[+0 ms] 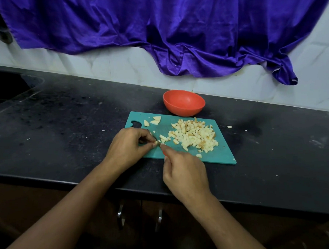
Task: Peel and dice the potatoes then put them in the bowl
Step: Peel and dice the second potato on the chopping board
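Note:
A teal cutting board [219, 153] lies on the dark counter. On its right half sits a pile of diced potato [195, 135]; three larger wedges [154, 121] lie near the board's handle hole. My left hand [127, 146] pinches a small potato piece [157, 142] against the board. My right hand [186, 172] grips a knife [154, 136] by its mostly hidden red handle, the blade at that piece. An empty red bowl [184, 102] stands just behind the board.
The black counter [66, 127] runs to a front edge above cupboard doors with metal handles [121, 214]. A purple cloth [175, 30] hangs over the tiled wall behind. A sink [7, 87] lies at far left. Stray potato bits [229, 126] lie right of the board.

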A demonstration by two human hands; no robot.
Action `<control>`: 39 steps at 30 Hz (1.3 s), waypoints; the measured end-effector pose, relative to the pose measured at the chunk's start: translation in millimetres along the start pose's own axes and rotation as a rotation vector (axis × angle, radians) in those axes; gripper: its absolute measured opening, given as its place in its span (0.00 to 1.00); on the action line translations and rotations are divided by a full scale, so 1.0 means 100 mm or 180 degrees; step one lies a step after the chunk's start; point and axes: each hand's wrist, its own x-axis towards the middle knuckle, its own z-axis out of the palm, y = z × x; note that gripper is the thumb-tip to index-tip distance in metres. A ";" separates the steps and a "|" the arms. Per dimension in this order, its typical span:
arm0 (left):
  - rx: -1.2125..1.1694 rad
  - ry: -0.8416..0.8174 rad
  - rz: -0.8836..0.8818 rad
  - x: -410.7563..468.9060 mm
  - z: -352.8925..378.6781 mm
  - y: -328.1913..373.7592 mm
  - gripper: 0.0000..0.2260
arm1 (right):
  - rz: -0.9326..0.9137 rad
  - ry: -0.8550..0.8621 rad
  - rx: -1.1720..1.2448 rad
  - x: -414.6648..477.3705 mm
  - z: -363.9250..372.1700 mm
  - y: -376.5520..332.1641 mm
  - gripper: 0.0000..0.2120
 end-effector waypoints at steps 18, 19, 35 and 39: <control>0.0007 0.0069 -0.0102 -0.03 -0.02 0.08 0.04 | 0.0099 0.0062 0.0135 -0.01 0.02 0.01 0.22; 0.0006 0.0075 -0.0111 -0.03 -0.02 0.09 0.04 | 0.0073 0.0051 0.0099 -0.01 0.02 0.01 0.22; 0.0033 0.0059 -0.0061 -0.02 -0.01 0.10 0.04 | -0.0007 -0.0141 -0.0312 0.02 0.01 -0.01 0.22; -0.0025 0.0136 -0.0082 -0.04 -0.01 0.09 0.03 | 0.0309 0.0050 0.0007 0.02 -0.01 0.04 0.21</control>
